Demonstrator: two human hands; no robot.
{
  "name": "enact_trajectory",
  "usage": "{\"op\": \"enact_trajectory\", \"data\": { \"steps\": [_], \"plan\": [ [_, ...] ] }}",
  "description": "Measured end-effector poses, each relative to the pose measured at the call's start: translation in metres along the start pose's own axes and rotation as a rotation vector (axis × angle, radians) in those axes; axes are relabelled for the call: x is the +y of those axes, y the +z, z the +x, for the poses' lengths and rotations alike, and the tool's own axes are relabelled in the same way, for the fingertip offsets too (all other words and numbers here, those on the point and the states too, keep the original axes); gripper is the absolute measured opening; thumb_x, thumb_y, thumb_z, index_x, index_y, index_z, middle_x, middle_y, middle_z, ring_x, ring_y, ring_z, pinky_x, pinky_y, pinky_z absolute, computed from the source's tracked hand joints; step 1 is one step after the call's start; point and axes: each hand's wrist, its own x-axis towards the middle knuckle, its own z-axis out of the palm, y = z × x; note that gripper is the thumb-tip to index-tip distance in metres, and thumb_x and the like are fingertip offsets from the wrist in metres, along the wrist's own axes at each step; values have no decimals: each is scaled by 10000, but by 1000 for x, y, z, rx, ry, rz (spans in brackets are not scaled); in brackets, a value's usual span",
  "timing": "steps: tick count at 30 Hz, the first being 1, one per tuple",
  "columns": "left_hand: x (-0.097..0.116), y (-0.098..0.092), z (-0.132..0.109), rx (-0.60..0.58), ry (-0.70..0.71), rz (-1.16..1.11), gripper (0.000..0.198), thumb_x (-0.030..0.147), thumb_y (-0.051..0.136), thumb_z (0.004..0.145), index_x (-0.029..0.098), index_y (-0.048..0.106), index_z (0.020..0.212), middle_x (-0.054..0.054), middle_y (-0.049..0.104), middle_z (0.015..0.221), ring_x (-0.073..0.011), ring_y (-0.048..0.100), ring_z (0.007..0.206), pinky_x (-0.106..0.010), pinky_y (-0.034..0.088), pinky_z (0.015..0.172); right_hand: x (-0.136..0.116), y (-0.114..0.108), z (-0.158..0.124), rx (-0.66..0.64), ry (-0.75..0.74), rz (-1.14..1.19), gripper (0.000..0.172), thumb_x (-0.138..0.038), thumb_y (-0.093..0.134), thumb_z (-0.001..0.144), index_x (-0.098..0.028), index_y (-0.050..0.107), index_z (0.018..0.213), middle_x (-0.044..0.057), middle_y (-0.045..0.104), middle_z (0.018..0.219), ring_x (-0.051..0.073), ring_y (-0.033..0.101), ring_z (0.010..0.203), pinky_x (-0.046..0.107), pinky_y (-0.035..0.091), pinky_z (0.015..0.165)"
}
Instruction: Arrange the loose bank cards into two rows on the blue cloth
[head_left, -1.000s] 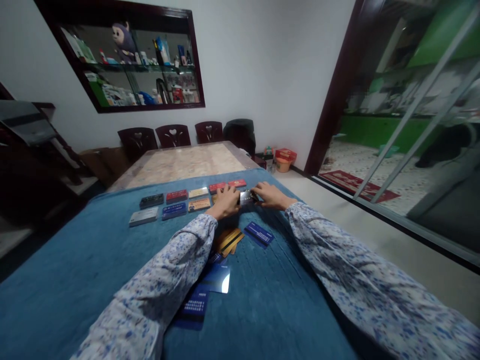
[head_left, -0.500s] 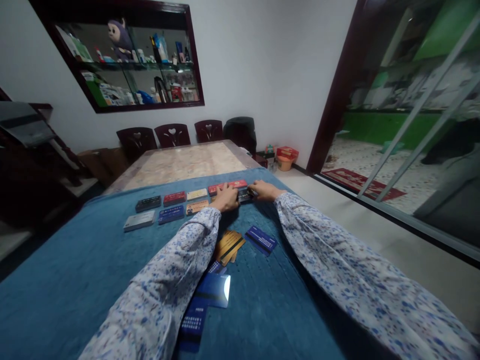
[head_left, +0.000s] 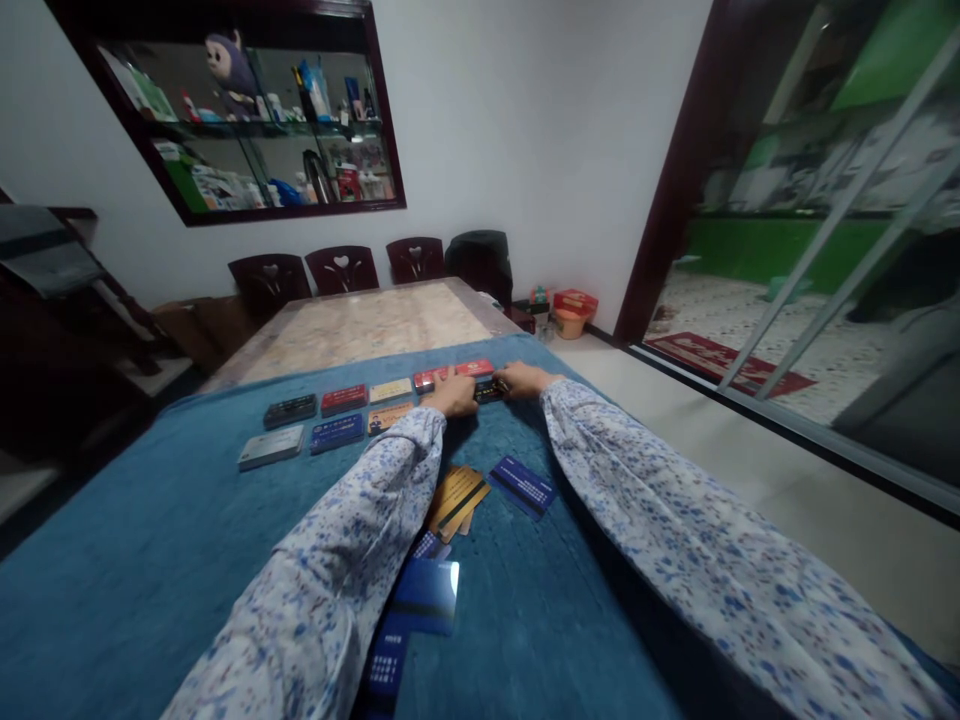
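Our left hand (head_left: 452,393) and right hand (head_left: 521,380) set half-curled fingers against opposite ends of the black cards (head_left: 488,391), whether gripping we cannot tell, and uneven pressure could skew these into the red cards (head_left: 474,368) just beyond.

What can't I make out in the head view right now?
In the head view:
Dark cards: ends hidden by the left hand and right hand.
Lowest blue card: left part hidden by the left sleeve.
Print on the gold cards: too small and blurred to read.
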Motion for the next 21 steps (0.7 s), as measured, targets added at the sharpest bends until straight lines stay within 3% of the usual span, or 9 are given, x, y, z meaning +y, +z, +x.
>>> {"op": "enact_trajectory", "data": {
  "steps": [13, 21],
  "plan": [
    [2, 4, 6, -40, -49, -26, 406, 167, 595, 703, 159, 680, 1100, -216, 579, 1338, -431, 375, 1369, -743, 253, 1079, -4, -8, 9, -48, -67, -32, 399, -246, 699, 788, -218, 715, 1186, 113, 708, 1205, 247, 673, 1082, 261, 509, 856],
    [0, 9, 8, 5, -8, -94, 456, 204, 634, 692, 191, 677, 1145, -189, 569, 1358, -440, 332, 1395, -745, 208, 1098, -8, -6, 14, -81, -33, -35, 406, -189, 658, 794, -186, 713, 1196, 145, 715, 1193, 253, 689, 1065, 277, 522, 844]
  ]
}}
